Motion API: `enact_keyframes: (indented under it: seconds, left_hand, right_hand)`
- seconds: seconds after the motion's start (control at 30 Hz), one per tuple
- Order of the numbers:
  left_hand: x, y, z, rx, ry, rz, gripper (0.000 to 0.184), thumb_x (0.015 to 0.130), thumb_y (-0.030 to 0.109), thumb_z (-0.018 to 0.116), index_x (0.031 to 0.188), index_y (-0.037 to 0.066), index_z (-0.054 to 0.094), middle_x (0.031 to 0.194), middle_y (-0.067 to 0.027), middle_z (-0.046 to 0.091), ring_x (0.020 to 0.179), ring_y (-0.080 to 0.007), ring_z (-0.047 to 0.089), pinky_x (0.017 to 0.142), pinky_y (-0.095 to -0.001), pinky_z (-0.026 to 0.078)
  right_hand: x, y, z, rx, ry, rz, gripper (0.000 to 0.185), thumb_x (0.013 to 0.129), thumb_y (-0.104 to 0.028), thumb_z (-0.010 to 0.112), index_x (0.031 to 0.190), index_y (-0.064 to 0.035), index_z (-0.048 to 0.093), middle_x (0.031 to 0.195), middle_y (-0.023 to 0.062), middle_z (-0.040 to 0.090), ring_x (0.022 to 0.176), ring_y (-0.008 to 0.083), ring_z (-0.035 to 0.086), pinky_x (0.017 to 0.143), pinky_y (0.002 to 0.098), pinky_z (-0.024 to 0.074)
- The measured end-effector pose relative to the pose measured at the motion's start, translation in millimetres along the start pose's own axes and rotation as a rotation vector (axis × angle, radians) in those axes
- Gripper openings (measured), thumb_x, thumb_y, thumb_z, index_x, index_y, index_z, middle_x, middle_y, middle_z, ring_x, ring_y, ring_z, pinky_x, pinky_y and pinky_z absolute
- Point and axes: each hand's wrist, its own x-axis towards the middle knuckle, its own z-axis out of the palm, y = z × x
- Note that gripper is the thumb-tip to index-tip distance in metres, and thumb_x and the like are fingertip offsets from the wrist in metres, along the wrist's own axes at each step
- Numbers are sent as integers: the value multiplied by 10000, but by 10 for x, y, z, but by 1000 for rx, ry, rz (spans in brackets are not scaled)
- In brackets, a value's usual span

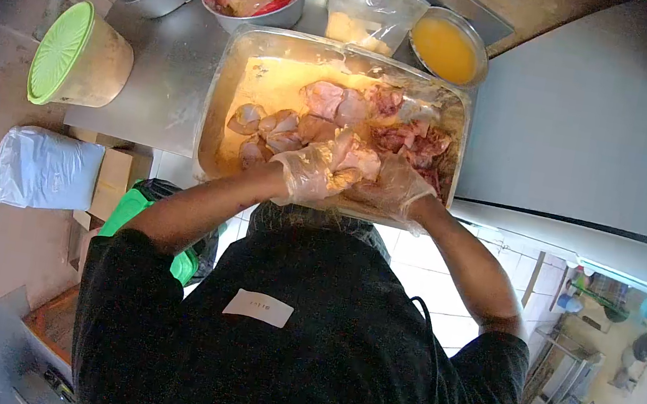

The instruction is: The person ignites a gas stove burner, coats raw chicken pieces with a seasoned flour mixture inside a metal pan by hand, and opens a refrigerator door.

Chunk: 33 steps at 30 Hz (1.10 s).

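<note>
Meat piece [358,159], raw and patched with yellow coating, sits between your two gloved hands, over the near side of the metal tray [211,112]. Your left hand [309,173] grips it; your right hand [400,187] is up against it, fingers mostly hidden, can't tell if clenched. Tray's on the tabletop [160,83], yellow powder [267,79] inside, paler pieces [280,129] left, darker pieces [426,142] right. Beyond it you've got yellow liquid [447,48] in a round pan; green-lidded tub [100,65] off left.
</note>
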Motion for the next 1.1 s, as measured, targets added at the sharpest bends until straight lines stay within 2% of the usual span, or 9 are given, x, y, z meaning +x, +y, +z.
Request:
enact_keyframes:
  seconds: [0.13,0.27,0.37,0.57,0.67,0.77,0.9,0.93,1.1]
  left_hand:
    - [71,-10,109,100,104,78,655,897,429,486,1315,-44,311,1074,-323,551,1014,-468,548,893,-497,435]
    - [157,23,210,121,151,12,597,892,410,496,1268,-34,363,1103,-299,535,1047,-453,524,912,-497,416]
    - [240,-75,411,247,225,47,560,909,387,478,1270,-30,377,1189,-279,496,1084,-432,506,938,-488,401]
    - [432,-267,691,402,271,79,571,945,372,411,1346,-27,332,1287,-255,458,1129,-391,509,944,-479,405]
    - [591,-223,591,408,180,-36,646,940,382,405,1415,-27,252,1293,-260,499,1143,-368,527,960,-468,394]
    - [685,61,119,370,102,-219,664,926,336,431,1446,-7,204,1317,-257,480,1135,-378,533,967,-444,405]
    - [1130,-333,-178,436,360,-202,707,863,260,513,1461,41,207,1329,-256,465,1146,-384,524,989,-409,405]
    - [1134,-340,-220,395,427,-193,710,849,255,528,1455,48,224,1327,-254,467,1152,-382,521,994,-405,405]
    - [818,-53,-402,3,520,-190,627,817,285,574,1360,50,367,1283,-219,509,1166,-364,518,993,-407,416]
  right_hand:
    - [-17,177,149,-86,184,-30,426,807,-383,568,1062,-44,607,910,228,656,876,362,636,813,439,499]
    - [-31,125,94,-143,115,103,445,795,-405,632,949,13,647,801,225,642,823,326,625,885,414,440]
    - [-39,142,158,-156,91,262,403,817,-366,612,879,30,651,757,221,630,727,342,621,765,414,488]
    - [87,414,331,-739,-55,99,332,853,-304,545,819,7,653,679,195,604,700,378,619,719,451,500]
    - [90,446,249,-508,76,256,300,850,-285,542,919,-11,645,829,209,620,866,376,610,823,440,478]
    - [267,773,111,-518,438,27,519,819,-398,606,1107,32,568,1041,263,609,1017,372,583,870,419,460]
    - [263,1240,-162,-923,344,244,519,895,-355,488,1345,-101,440,1347,141,489,1293,300,397,1095,470,242]
    - [530,1944,25,-1010,130,368,486,920,-327,430,1381,-174,414,1391,83,467,1320,291,365,1119,516,173]
    - [381,1501,-223,-854,137,318,473,899,-350,480,1342,-182,470,1374,85,487,1261,306,443,1077,462,292]
